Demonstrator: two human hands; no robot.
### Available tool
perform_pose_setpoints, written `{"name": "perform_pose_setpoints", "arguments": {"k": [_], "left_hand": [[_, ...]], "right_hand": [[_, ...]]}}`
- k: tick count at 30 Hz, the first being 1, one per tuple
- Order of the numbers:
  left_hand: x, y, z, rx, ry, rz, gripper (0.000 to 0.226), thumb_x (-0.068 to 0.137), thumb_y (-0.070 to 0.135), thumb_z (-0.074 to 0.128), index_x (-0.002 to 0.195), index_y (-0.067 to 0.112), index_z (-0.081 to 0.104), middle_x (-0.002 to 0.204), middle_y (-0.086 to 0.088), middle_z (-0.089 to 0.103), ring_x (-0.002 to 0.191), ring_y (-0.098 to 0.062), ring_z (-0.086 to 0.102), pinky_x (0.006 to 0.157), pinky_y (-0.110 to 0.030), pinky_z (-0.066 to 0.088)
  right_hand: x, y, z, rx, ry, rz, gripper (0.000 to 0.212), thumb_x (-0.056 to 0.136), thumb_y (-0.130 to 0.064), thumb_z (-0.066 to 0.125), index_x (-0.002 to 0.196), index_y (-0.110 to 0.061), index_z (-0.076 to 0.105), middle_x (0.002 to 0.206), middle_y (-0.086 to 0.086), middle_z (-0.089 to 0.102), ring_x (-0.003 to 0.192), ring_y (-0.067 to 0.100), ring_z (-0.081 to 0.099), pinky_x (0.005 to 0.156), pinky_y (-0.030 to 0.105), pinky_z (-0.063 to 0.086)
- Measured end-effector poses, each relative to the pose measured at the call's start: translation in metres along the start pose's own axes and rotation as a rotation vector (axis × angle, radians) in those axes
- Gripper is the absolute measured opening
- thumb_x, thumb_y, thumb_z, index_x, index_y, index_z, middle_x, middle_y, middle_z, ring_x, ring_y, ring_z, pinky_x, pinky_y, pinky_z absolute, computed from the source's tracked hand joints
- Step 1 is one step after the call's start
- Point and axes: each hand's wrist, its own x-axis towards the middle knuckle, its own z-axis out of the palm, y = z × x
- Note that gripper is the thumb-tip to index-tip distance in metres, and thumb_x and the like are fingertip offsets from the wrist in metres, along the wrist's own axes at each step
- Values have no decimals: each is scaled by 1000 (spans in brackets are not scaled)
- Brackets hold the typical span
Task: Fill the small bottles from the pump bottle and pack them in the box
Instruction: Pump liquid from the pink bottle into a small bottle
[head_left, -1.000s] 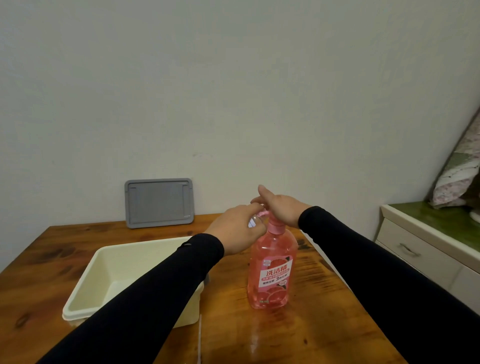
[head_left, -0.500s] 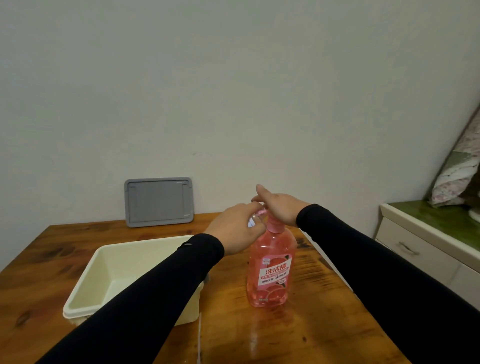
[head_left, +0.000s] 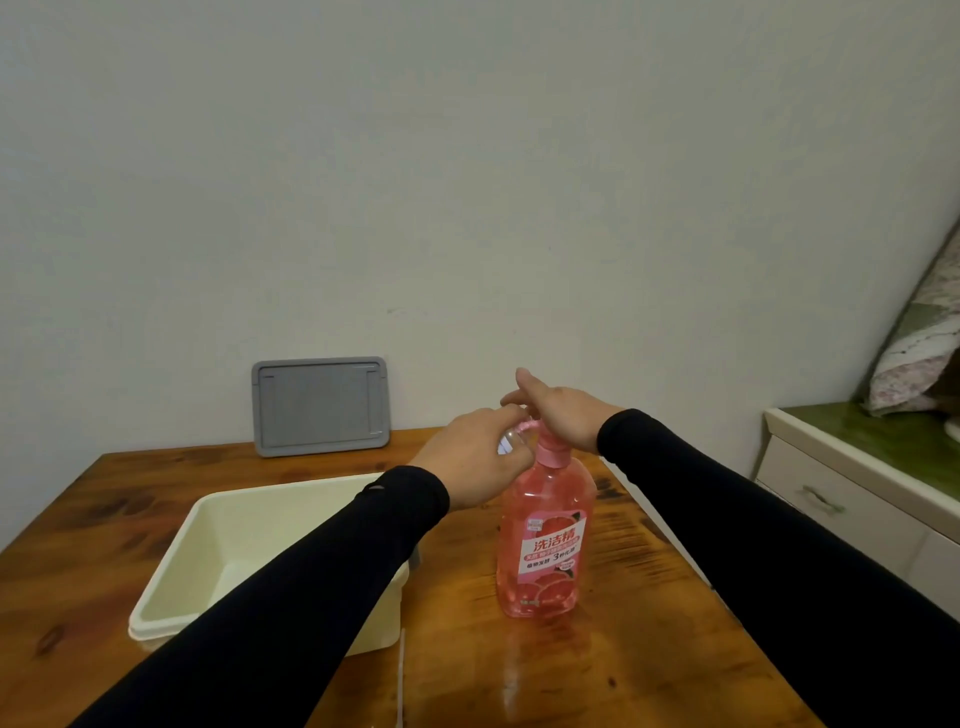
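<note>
A pink pump bottle with a grapefruit label stands upright on the wooden table. My right hand lies flat on top of its pump head, fingers straight. My left hand curls around a small clear bottle held under the pink nozzle; most of that bottle is hidden by my fingers. A cream plastic box sits to the left, partly covered by my left sleeve.
A grey lid leans against the wall at the table's back edge. A white cabinet with a drawer stands to the right, a green top and a patterned pillow on it. A thin white strip lies near the table's front.
Both hands stay at the pump head and the pump bottle stands where it was. The camera shifted slightly.
</note>
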Motion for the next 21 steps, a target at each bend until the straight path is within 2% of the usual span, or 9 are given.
{"name": "perform_pose_setpoints", "arguments": {"k": [5, 10, 13, 15, 17, 21], "left_hand": [[2, -1, -2, 23, -23, 0, 43, 88, 40, 48, 131, 33, 48, 123, 2, 60, 93, -7, 50, 70, -20, 38], [7, 3, -9, 13, 16, 6, 45, 88, 41, 49, 132, 31, 48, 126, 4, 59, 92, -3, 46, 68, -14, 33], [5, 1, -5, 20, 21, 19, 45, 87, 40, 49, 131, 31, 49, 126, 4, 59, 92, -4, 48, 67, -11, 32], [1, -1, 1, 19, 15, 13, 43, 88, 40, 48, 130, 31, 49, 125, 3, 60, 94, -5, 50, 68, -14, 35], [-1, -2, 3, 22, 10, 4, 42, 89, 39, 48, 130, 31, 49, 124, 3, 60, 94, -6, 51, 69, -16, 37], [3, 2, -4, 28, -11, 4, 44, 89, 39, 48, 132, 30, 48, 126, 3, 59, 92, -5, 47, 66, -12, 33]], "right_hand": [[0, 0, 0, -34, -15, 9, 68, 94, -65, 9, 138, -28, 47, 143, 8, 48, 125, 24, 47, 102, 36, 31], [-1, -8, -11, -29, 5, -16, 68, 93, -66, 10, 139, -30, 44, 145, 7, 44, 128, 23, 44, 101, 35, 29], [-1, -5, -6, -46, 3, -13, 67, 94, -64, 11, 138, -28, 46, 143, 7, 47, 121, 21, 48, 99, 34, 32], [0, -1, 0, -72, -8, -9, 65, 96, -62, 12, 138, -27, 47, 142, 7, 49, 119, 21, 49, 96, 32, 33], [0, 0, 1, -91, -18, 4, 65, 96, -61, 12, 139, -27, 46, 142, 8, 49, 122, 23, 49, 98, 34, 32], [-1, -4, -3, -68, -20, 10, 65, 95, -63, 12, 139, -28, 46, 144, 8, 47, 125, 24, 47, 105, 38, 31]]}}
